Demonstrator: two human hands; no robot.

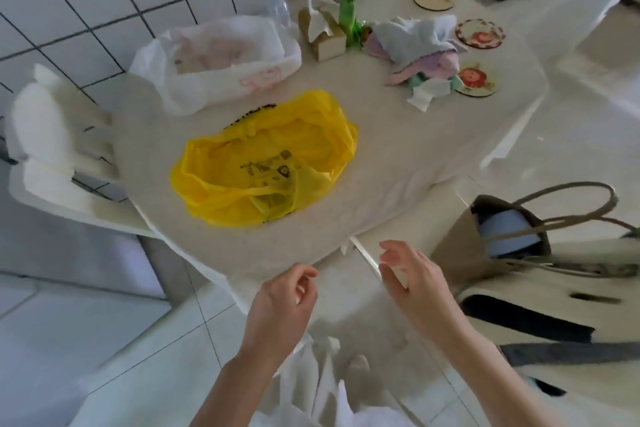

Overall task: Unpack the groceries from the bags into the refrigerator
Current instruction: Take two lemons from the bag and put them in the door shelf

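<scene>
Your left hand (284,302) and right hand (412,282) hover loosely curled, holding nothing, near the crumpled yellow plastic bag (266,159) on the pale round table (398,156).

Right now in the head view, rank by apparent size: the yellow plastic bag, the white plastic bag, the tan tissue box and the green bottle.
1. Yellow plastic bag, largest, though it lies nearest the camera.
2. White plastic bag, somewhat smaller but farther back, so the true order is unsure.
3. Tan tissue box.
4. Green bottle, smallest.
</scene>
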